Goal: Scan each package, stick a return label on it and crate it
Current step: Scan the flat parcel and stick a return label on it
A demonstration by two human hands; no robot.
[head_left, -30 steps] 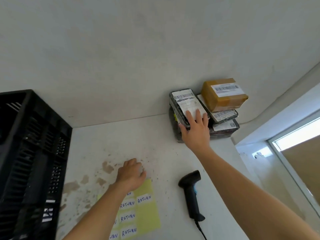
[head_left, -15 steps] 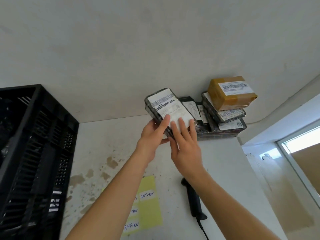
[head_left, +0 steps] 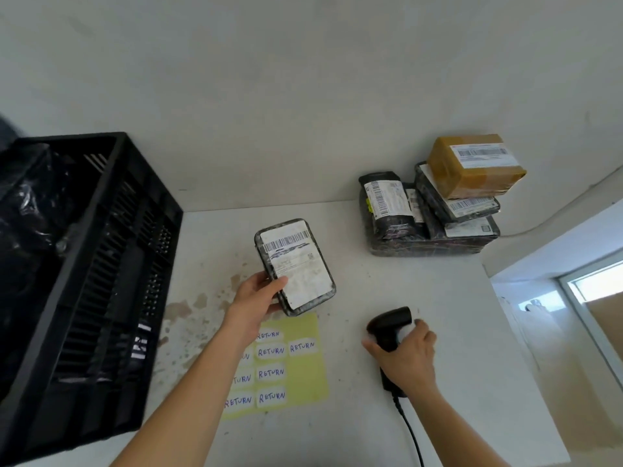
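Holding a package, gripping the scanner

The left hand [head_left: 254, 303] is gripping a black package [head_left: 294, 266] above the white table [head_left: 438, 298], label up, while the right hand [head_left: 406, 353] is curling round the scanner [head_left: 391, 326] lying beside the yellow label sheet [head_left: 296, 365].

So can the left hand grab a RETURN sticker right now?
Probably not yet: the left hand grips the package. The RETURN sticker sheet lies uncovered just below it, so nothing blocks the way once that hand is free.

Glossy black plastic wrap on package [head_left: 295, 267], matt paper label; slatted black plastic crate [head_left: 101, 264].
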